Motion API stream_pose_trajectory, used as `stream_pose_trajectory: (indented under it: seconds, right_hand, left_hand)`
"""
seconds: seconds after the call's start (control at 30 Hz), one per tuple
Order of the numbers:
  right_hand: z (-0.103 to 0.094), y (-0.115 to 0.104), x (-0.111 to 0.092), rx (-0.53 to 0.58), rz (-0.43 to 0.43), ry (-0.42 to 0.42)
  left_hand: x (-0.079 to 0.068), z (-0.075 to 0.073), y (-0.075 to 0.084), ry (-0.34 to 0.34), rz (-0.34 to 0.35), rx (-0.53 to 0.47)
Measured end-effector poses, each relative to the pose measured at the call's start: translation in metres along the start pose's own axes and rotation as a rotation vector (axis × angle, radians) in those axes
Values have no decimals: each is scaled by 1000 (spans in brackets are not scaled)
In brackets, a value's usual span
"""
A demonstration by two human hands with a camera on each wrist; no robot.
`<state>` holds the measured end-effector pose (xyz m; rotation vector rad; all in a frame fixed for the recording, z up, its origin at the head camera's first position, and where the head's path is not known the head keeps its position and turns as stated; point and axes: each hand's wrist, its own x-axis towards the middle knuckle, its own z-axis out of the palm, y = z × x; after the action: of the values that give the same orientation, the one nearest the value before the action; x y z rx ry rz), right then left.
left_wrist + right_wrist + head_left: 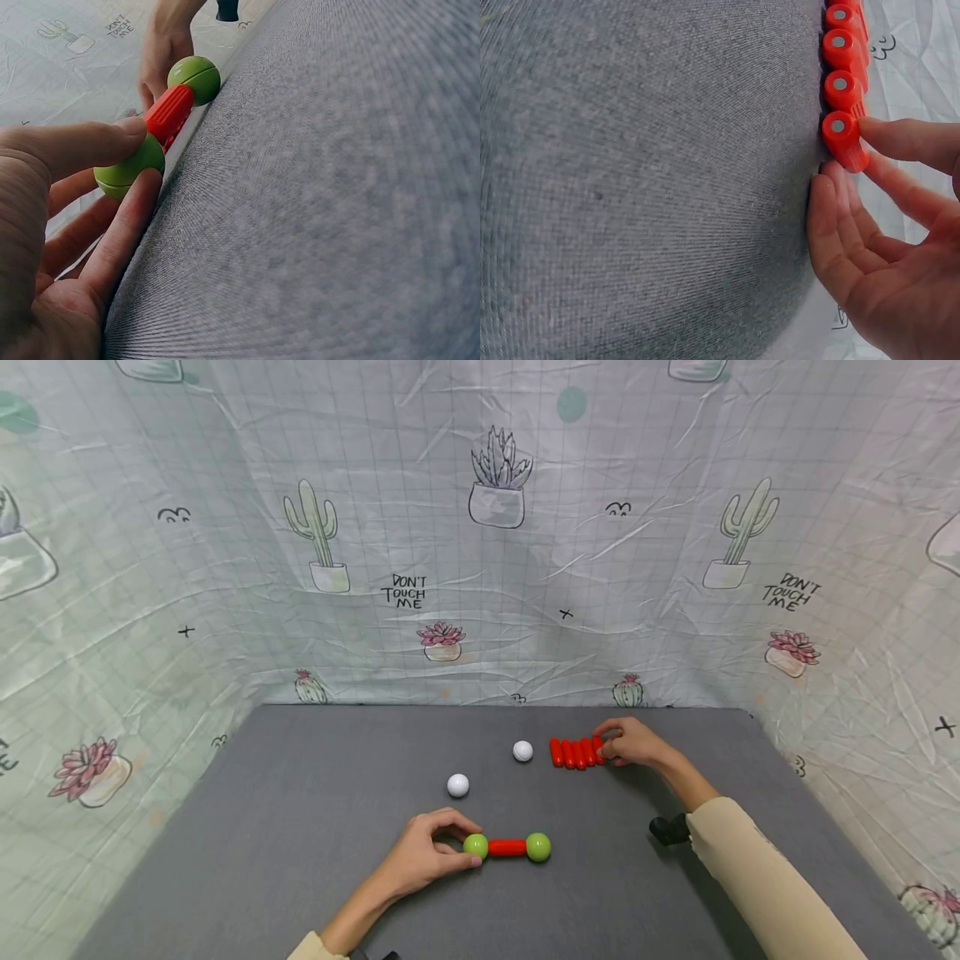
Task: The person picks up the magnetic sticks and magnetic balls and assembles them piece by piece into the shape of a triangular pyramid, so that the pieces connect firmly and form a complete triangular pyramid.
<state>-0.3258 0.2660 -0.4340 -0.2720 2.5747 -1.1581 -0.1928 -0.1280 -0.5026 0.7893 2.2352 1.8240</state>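
Note:
With thumb and fingers, my left hand [423, 853] pinches the near green ball [120, 171] of a small dumbbell shape. A red magnetic rod [507, 848] joins that ball to a second green ball [538, 847] on the right. The piece lies low over the grey surface. Farther back on the right, my right hand [636, 743] is at a row of several red magnetic rods [573, 753] lying side by side. Its thumb and index finger pinch the end rod [843, 135], whose round end shows a silvery disc. The other fingers rest against the grey cloth.
Two white balls [458, 785] lie on the grey table [337, 777], one of them between the left hand and the rod row. Behind the table and along both sides hangs a printed curtain [525, 568]. A black wrist mount [669, 830] sits under the right forearm.

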Motion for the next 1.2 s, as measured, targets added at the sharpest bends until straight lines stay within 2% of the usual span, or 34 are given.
stream_pose_trajectory:
  seconds: [0.6, 0.87, 1.03, 1.2]
  right_hand:
    - [7, -8, -5, 100, 105, 70]
    - [9, -3, -6, 140, 106, 123]
    - [10, -5, -9, 169, 113, 139]
    - [8, -9, -14, 153, 100, 156]
  left_hand:
    - [0, 1, 0, 2, -7, -1]
    - [0, 0, -1, 1, 6, 2]
    - [0, -1, -2, 0, -12, 1]
    - [0, -1, -2, 0, 1, 0]
